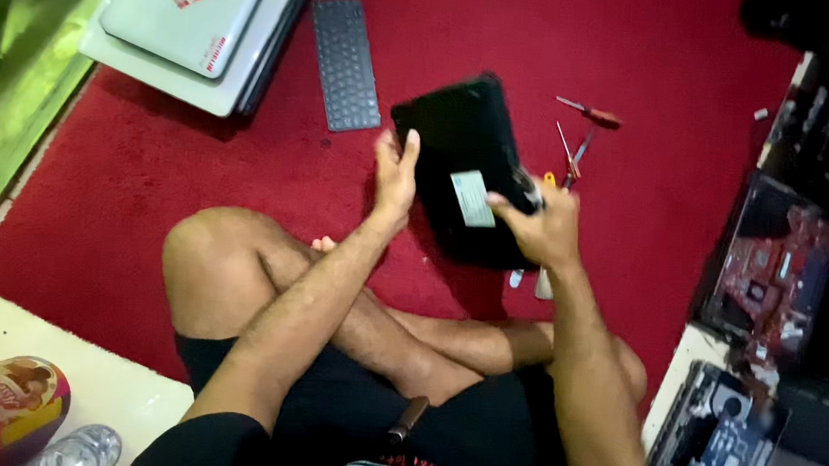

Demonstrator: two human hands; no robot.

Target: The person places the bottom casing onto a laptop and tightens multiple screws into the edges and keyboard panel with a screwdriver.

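Black laptop (460, 142) held up off red carpet (157, 157), tilted, pale sticker (473, 198) on its underside. Left hand (396, 174) grips laptop's left edge, fingers wrapped round it. Right hand (547, 228) holds laptop's lower right corner, fingers closed on it. Screwdrivers (577, 142) lie on carpet just right of laptop. Dark keyboard (345, 64) lies on carpet up-left of laptop. Stack of grey laptops (195, 28) farther left of keyboard. Opened machine with red board (776, 267) well right of laptop.
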